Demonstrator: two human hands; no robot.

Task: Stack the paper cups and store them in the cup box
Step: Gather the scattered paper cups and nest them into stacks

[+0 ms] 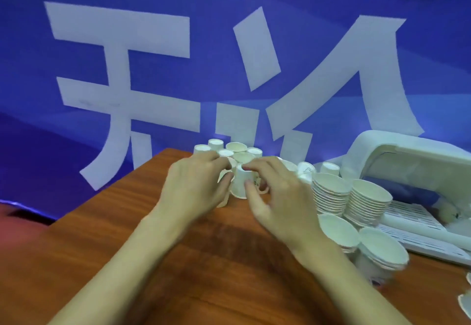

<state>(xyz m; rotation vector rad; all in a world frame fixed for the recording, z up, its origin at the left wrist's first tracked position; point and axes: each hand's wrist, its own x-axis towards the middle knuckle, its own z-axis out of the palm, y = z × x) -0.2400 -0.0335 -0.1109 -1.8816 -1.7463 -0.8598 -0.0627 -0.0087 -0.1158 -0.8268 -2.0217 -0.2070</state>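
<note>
**A:** Where is the cup (240, 184)?

**B:** Mid-tabletop (127, 261), between both hands. The right hand (277, 197) pinches its upper end with its fingers (260, 168) and thumb. The left hand (196, 184) curls round the other cup (225, 180).

**A:** Which way does it point?

**B:** Base up and mouth down, it seems, with the long axis near upright. Blur hides how the other cup lies.

**A:** What could go wrong?

**B:** A hard pinch may dent the thin paper, and then it won't nest. The right wrist is just beside the stacks (331, 192) at 3 o'clock, so a sweep could topple them. Loose cups (237, 147) crowd in at 12 o'clock. The box (407, 151) waits at 2 o'clock.
</note>
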